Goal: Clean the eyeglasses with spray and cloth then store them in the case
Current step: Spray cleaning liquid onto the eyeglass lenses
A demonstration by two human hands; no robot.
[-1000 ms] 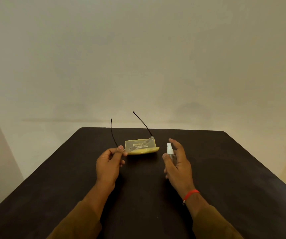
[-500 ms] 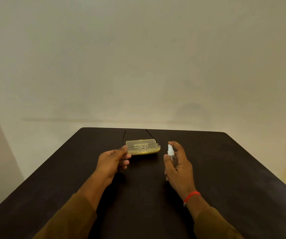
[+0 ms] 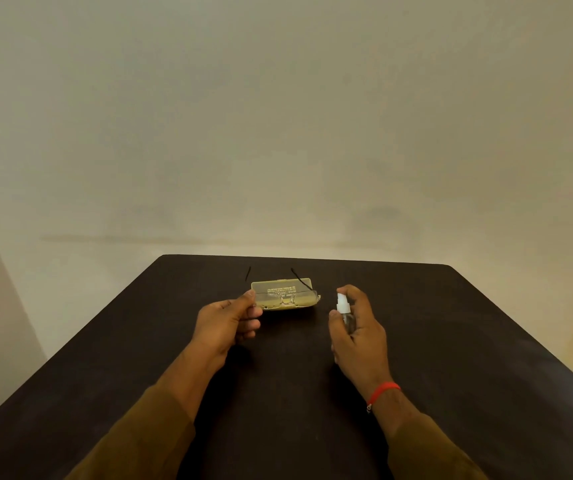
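Eyeglasses hang from the left hand, whose grip is pinched shut on the frame's near-left corner. Lenses run crosswise in front of the yellow case on the bench; both temples point away from the person. Right hand, its grip wrapped around the spray bottle, sits just right of the lenses, nozzle seemingly facing them. Spraying likely comes next.
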